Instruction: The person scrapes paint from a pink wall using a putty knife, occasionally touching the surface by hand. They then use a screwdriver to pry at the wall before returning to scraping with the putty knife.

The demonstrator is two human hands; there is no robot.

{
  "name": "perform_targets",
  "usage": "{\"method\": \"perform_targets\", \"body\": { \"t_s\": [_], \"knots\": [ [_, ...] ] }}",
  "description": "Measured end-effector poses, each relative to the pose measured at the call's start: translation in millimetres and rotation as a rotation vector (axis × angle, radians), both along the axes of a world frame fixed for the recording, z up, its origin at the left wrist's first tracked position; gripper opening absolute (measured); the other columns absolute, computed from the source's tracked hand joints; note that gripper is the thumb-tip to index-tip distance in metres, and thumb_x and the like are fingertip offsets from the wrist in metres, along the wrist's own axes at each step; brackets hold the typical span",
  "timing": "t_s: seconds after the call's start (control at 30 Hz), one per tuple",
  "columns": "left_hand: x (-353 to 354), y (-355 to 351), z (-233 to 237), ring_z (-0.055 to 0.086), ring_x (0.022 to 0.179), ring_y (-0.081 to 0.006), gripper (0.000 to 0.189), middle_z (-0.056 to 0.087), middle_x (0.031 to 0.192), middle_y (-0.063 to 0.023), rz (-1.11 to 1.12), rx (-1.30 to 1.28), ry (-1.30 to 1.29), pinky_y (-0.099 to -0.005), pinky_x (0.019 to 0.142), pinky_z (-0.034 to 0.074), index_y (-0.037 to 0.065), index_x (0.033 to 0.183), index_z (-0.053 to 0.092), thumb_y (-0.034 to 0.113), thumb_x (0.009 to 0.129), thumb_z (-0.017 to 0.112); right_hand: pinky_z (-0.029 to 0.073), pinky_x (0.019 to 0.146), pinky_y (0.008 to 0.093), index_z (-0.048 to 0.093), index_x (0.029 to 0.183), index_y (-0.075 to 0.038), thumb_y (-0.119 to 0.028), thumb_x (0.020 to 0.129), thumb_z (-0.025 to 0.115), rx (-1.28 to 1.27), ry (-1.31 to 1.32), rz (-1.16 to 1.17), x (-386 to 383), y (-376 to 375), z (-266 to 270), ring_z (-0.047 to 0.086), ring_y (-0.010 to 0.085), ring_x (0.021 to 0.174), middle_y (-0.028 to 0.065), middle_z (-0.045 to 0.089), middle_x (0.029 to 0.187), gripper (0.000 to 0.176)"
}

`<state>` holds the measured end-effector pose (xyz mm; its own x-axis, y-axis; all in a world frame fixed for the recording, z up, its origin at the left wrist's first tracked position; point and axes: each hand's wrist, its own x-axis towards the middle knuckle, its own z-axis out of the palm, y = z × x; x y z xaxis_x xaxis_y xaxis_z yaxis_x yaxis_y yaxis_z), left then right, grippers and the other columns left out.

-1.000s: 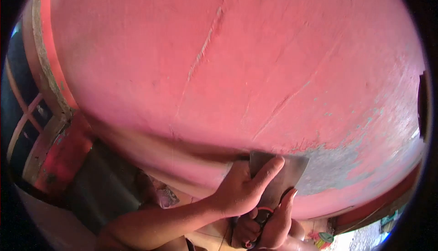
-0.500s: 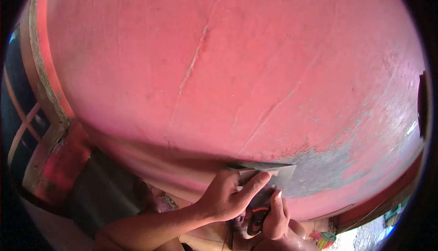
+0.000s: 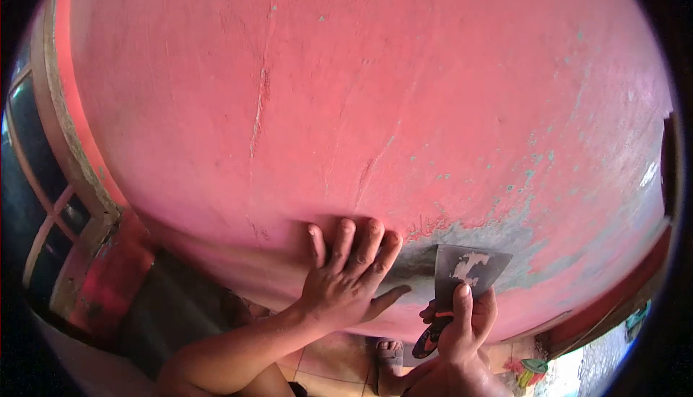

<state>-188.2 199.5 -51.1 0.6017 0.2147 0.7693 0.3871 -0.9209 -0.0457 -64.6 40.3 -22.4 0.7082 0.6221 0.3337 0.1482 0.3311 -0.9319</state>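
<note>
My left hand point(image 3: 350, 271) lies against the pink painted wall point(image 3: 289, 108), its fingers spread and pointing up. It rests beside the left end of a grey bare patch point(image 3: 505, 234) with ragged paint edges. In my right hand point(image 3: 468, 336) is a putty knife point(image 3: 449, 281), gripped by its dark and orange handle, thumb along the base of the blade. The wide blade points up and overlaps the grey patch in this view. A pale smear of residue sits on the blade's face. Nothing is held in my left hand.
Thin cracks point(image 3: 258, 112) run down the wall above my hands. A window frame with bars point(image 3: 61, 209) stands at the far left. Below are a tiled floor point(image 3: 328, 368), a sandaled foot point(image 3: 390, 354) and a green and red item point(image 3: 533, 368).
My left hand has left the blade and now lies spread on the wall. My right hand has turned the putty knife upright, its smeared face showing. The view has shifted slightly right.
</note>
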Motion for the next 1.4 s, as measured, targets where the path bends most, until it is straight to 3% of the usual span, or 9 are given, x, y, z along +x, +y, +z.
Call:
{"method": "perform_targets", "body": {
  "t_s": [0.07,0.2,0.33,0.37,0.43,0.5,0.63,0.9,1.4],
  "knots": [
    [-1.2,-9.5,-2.3,0.020,0.138,-0.0589,0.087,0.027,0.153,-0.0289,0.004,-0.013,0.138,-0.0819,0.103,0.002,0.002,0.141,0.044,0.068,0.086,0.058,0.055,0.052,0.0294,0.048,0.118,0.002,-0.021,0.102,0.056,0.051,-0.027,-0.005,3.0,4.4,0.9,0.065,0.0161,0.062,0.0111,0.065,0.088,0.030],
    [-4.3,-27.8,-8.9,0.017,0.151,-0.0351,0.076,0.027,0.162,-0.0124,-0.223,-0.165,0.144,-0.0691,0.114,0.008,0.015,0.152,0.042,0.064,0.094,0.049,0.054,0.050,0.0273,0.049,0.119,0.000,-0.018,0.100,0.057,0.070,-0.077,-0.030,-2.0,9.4,6.5,0.063,0.0146,0.061,0.0090,0.064,0.089,0.028],
    [-12.6,-39.8,-1.5,0.030,0.147,-0.0349,0.059,0.043,0.150,-0.0152,-0.452,-0.301,-0.032,-0.0559,0.116,0.022,0.006,0.135,0.057,0.048,0.095,0.059,0.052,0.064,0.0253,0.055,0.119,0.002,-0.012,0.098,0.061,0.063,-0.140,0.072,-2.7,5.5,4.4,0.062,0.0114,0.073,0.0069,0.066,0.095,0.025],
    [-17.6,-48.2,18.3,0.051,0.129,-0.0366,0.043,0.058,0.130,-0.0172,-0.483,-0.394,-0.118,-0.0493,0.107,0.035,0.003,0.123,0.062,0.036,0.095,0.063,0.050,0.072,0.0253,0.057,0.118,0.004,-0.010,0.098,0.062,0.049,-0.127,0.104,-5.3,2.8,9.2,0.061,0.0108,0.081,0.0064,0.067,0.097,0.025],
    [-16.8,-61.4,12.4,0.058,0.112,-0.0323,0.037,0.062,0.116,-0.0166,-0.543,-0.727,-0.163,-0.0443,0.097,0.042,0.001,0.119,0.062,0.032,0.098,0.059,0.049,0.078,0.0251,0.063,0.111,0.004,-0.010,0.097,0.066,0.078,-0.125,0.135,-7.0,2.0,21.8,0.059,0.0085,0.088,0.0040,0.069,0.097,0.020],
    [-9.5,-78.1,25.6,0.061,0.087,-0.0181,0.029,0.065,0.093,-0.0102,-0.654,-1.101,-0.419,-0.0326,0.080,0.048,-0.001,0.111,0.061,0.025,0.104,0.050,0.049,0.077,0.0249,0.064,0.110,0.004,-0.010,0.097,0.066,0.010,-0.118,0.259,-2.8,-2.0,36.0,0.059,0.0076,0.088,0.0038,0.069,0.097,0.020],
    [4.9,-85.9,61.4,0.058,0.087,-0.0081,0.034,0.065,0.096,-0.0040,-0.645,-1.296,-0.771,-0.0265,0.075,0.048,-0.001,0.108,0.061,0.027,0.109,0.042,0.050,0.073,0.0241,0.065,0.111,0.004,-0.014,0.099,0.065,-0.043,-0.115,0.441,-5.8,2.6,65.7,0.060,0.0068,0.084,0.0036,0.070,0.096,0.022],
    [3.4,-68.5,59.5,0.061,0.086,-0.0111,0.041,0.066,0.097,-0.0035,-0.600,-1.815,-0.893,-0.0285,0.079,0.050,0.004,0.105,0.066,0.042,0.104,0.052,0.049,0.067,0.0259,0.064,0.110,0.003,-0.026,0.106,0.053,-0.127,-0.045,0.503,-15.6,19.6,49.8,0.058,0.0077,0.079,0.0025,0.067,0.089,0.031],
    [30.9,-74.4,27.1,0.056,0.089,-0.0070,0.040,0.066,0.095,-0.0019,-0.474,-1.533,-1.005,-0.0254,0.079,0.047,0.000,0.105,0.065,0.033,0.109,0.043,0.046,0.067,0.0237,0.064,0.106,0.004,-0.022,0.107,0.051,-0.081,0.001,0.408,-6.9,28.3,22.7,0.053,0.0057,0.079,0.0008,0.066,0.089,0.029]
  ]
}}
